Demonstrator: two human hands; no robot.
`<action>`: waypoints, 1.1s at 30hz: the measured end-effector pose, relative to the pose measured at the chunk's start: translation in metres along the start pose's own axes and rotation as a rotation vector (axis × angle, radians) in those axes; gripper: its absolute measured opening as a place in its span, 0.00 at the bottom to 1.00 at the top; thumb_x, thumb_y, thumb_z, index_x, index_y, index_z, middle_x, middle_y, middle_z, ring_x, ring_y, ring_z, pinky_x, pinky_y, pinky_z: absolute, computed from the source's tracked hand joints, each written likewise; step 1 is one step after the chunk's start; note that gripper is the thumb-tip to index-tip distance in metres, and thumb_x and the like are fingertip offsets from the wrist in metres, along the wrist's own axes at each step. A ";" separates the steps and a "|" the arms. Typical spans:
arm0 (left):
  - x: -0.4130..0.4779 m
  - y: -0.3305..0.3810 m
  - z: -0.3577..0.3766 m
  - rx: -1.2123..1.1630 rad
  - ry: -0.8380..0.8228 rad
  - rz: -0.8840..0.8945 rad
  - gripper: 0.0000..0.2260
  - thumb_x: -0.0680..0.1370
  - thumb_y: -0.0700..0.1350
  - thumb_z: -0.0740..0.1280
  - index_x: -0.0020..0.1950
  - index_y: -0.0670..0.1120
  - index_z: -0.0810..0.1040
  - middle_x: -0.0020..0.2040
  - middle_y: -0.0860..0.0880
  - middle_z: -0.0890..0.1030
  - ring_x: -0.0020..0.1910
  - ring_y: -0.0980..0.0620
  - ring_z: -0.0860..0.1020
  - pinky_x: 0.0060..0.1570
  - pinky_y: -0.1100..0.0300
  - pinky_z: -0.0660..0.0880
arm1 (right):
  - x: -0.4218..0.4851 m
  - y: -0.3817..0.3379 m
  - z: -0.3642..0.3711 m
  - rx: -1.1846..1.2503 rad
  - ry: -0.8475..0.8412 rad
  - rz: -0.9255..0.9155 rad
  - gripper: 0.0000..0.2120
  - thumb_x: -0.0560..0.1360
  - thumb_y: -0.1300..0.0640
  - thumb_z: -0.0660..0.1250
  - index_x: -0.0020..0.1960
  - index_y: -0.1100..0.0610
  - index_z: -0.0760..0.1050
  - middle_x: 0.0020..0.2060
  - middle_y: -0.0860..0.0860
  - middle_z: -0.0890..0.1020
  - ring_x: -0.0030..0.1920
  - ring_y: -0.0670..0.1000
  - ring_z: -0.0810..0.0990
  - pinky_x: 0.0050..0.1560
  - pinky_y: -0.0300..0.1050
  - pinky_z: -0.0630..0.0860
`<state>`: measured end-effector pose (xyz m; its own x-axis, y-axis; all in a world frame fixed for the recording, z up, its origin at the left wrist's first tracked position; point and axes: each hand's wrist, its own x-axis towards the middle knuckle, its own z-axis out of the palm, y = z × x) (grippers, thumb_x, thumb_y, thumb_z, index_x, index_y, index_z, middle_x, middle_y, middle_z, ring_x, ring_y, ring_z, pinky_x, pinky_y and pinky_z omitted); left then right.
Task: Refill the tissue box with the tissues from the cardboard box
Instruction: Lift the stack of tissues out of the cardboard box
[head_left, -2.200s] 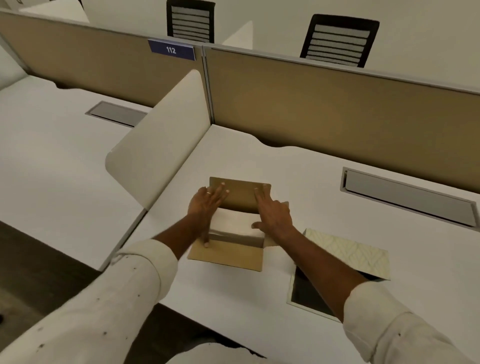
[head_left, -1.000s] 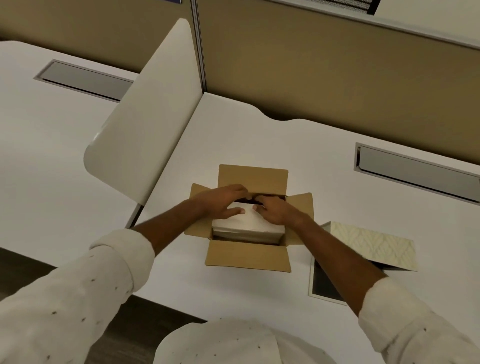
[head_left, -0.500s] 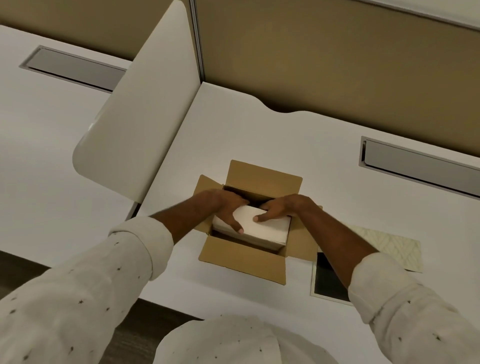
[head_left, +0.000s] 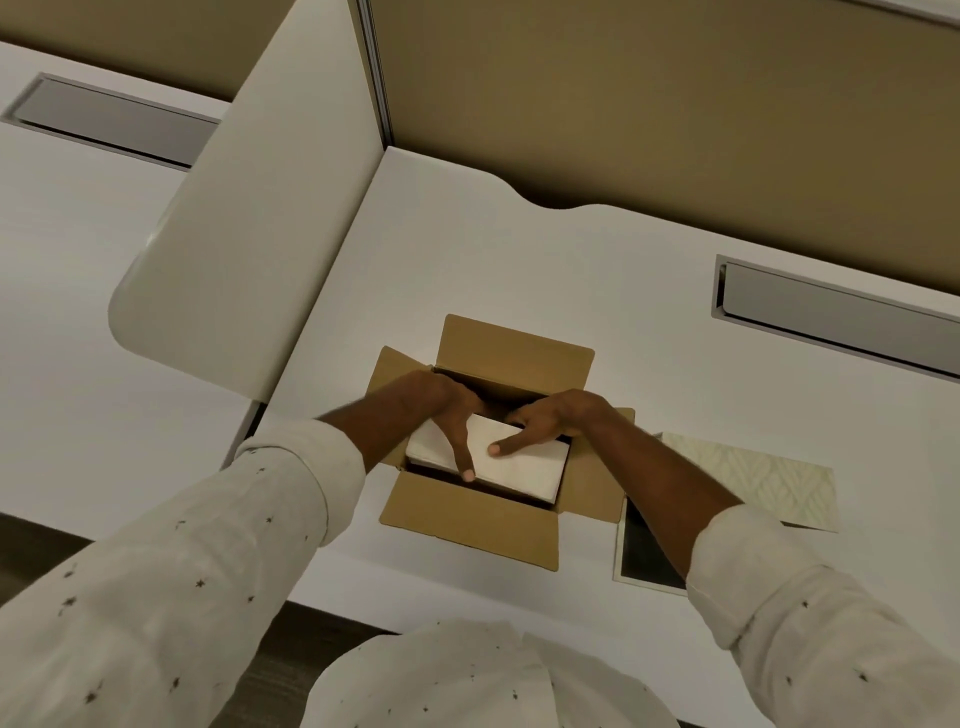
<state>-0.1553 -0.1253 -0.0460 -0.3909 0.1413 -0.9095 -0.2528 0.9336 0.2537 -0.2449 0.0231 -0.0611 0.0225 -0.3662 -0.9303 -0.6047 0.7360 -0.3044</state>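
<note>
A brown cardboard box (head_left: 467, 522) stands open on the white desk, all its flaps folded outward. Inside it lies a white stack of tissues (head_left: 524, 467), tilted with its far edge down in the box. My left hand (head_left: 447, 410) grips the stack's left end, thumb on top. My right hand (head_left: 550, 418) grips the far right edge, thumb pressed on the top sheet. The tissue box (head_left: 748, 480), cream with a pale pattern and a dark opening toward me, lies to the right of the cardboard box, partly hidden by my right forearm.
A rounded white side divider (head_left: 249, 249) rises left of the cardboard box. A tan partition wall (head_left: 675, 104) closes the desk's far side. A grey cable hatch (head_left: 836, 325) is set into the desk at the far right; the desk's near edge runs just below the box.
The flaps were spread open, both hands went into the box and closed on the tissue stack. Over the last half second the stack tilted, its near edge higher; the view dipped closer.
</note>
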 end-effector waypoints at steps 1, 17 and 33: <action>0.000 0.000 0.000 0.001 -0.005 -0.001 0.47 0.60 0.66 0.81 0.75 0.54 0.68 0.69 0.51 0.76 0.66 0.45 0.75 0.67 0.44 0.75 | 0.000 0.000 0.001 0.000 0.002 -0.003 0.34 0.74 0.30 0.65 0.70 0.52 0.71 0.62 0.53 0.82 0.60 0.54 0.82 0.67 0.55 0.77; -0.002 -0.003 0.012 0.000 -0.028 0.029 0.46 0.56 0.75 0.75 0.69 0.57 0.73 0.60 0.56 0.78 0.57 0.50 0.78 0.61 0.50 0.77 | -0.002 -0.001 0.006 0.091 0.065 -0.041 0.36 0.68 0.34 0.75 0.67 0.54 0.72 0.60 0.52 0.83 0.58 0.54 0.83 0.64 0.54 0.80; -0.024 -0.033 0.037 -0.050 0.154 0.223 0.40 0.65 0.66 0.78 0.69 0.52 0.65 0.60 0.55 0.76 0.54 0.54 0.76 0.49 0.60 0.74 | -0.021 -0.008 0.032 0.077 0.235 -0.276 0.32 0.62 0.32 0.78 0.58 0.43 0.69 0.54 0.43 0.80 0.52 0.46 0.80 0.50 0.44 0.81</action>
<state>-0.1050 -0.1472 -0.0442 -0.5705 0.2861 -0.7699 -0.1876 0.8672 0.4613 -0.2151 0.0429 -0.0452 -0.0124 -0.6708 -0.7416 -0.5398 0.6288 -0.5597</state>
